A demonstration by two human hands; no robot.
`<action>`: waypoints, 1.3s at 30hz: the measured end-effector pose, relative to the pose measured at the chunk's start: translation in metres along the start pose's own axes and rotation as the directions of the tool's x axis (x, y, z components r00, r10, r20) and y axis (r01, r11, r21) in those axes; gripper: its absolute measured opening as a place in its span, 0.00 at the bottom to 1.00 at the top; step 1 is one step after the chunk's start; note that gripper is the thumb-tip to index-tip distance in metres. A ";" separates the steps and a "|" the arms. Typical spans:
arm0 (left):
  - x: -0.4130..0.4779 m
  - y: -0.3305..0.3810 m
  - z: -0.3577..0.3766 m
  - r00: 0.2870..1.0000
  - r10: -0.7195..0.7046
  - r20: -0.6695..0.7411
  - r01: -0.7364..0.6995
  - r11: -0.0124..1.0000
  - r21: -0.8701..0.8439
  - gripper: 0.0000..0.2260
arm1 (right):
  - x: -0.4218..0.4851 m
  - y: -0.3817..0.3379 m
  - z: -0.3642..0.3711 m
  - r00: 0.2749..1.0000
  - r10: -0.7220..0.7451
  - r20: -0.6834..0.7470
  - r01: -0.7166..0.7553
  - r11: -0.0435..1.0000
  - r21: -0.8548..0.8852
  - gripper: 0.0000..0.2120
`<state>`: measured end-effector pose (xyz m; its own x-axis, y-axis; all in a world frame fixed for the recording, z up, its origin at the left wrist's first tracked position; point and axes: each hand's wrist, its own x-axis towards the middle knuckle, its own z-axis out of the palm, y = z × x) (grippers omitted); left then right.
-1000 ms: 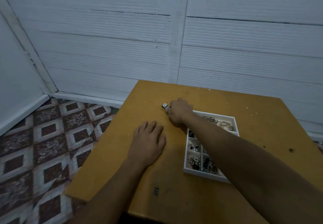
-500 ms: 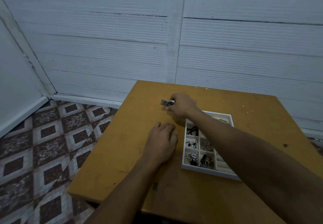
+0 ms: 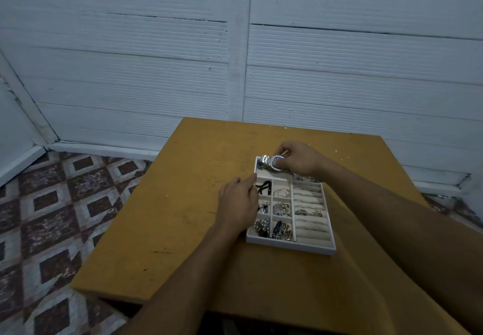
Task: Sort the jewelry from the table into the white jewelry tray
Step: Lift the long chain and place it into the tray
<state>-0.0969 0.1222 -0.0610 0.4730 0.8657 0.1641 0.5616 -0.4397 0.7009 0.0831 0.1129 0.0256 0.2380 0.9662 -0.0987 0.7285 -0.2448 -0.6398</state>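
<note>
- Head view, far left: patterned brown-and-cream floor tiles (image 3: 52, 204) run alongside the table.
- A yellow-brown wooden table (image 3: 170, 217) fills the middle, its top scuffed and speckled.
- The left hand (image 3: 239, 204) rests palm down on the table against the tray's left wall. Its fingers lie close together and slightly bent, the tips touching the rim, and they hold nothing.
- The white jewelry tray (image 3: 290, 245) sits flat on the table, just right of that hand. Its six small square compartments hold dark and silvery pieces. The ridged ring rolls on its right side carry a few rings.
- A silver jewelry piece (image 3: 268, 161), shiny and band-like, is at the far left corner of the tray, over the long far compartment. Whether it touches the lining cannot be told.
- The right hand (image 3: 300, 162) reaches across the tray's far end, thumb and curled fingers pinching that silver piece.
- White planked wall (image 3: 366, 73) stands behind the table.
</note>
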 end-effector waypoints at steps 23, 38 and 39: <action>0.061 0.024 -0.009 0.995 0.046 0.094 -0.068 0.968 0.240 0.11 | 0.007 0.013 0.016 0.998 0.031 0.059 -0.017 0.975 -0.222 0.11; 0.079 0.025 -0.018 0.997 0.031 0.077 -0.054 0.945 0.322 0.07 | -0.001 0.031 -0.004 0.998 0.002 0.060 0.016 0.953 -0.303 0.03; 0.079 0.025 -0.019 0.996 0.031 0.082 -0.057 0.943 0.328 0.07 | 0.000 0.032 -0.003 0.999 0.002 0.054 0.015 0.948 -0.319 0.01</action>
<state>-0.0580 0.1842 -0.0174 0.5444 0.8289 0.1285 0.7255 -0.5422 0.4239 0.1086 0.1049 0.0076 0.2044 0.9687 -0.1406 0.8988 -0.2427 -0.3650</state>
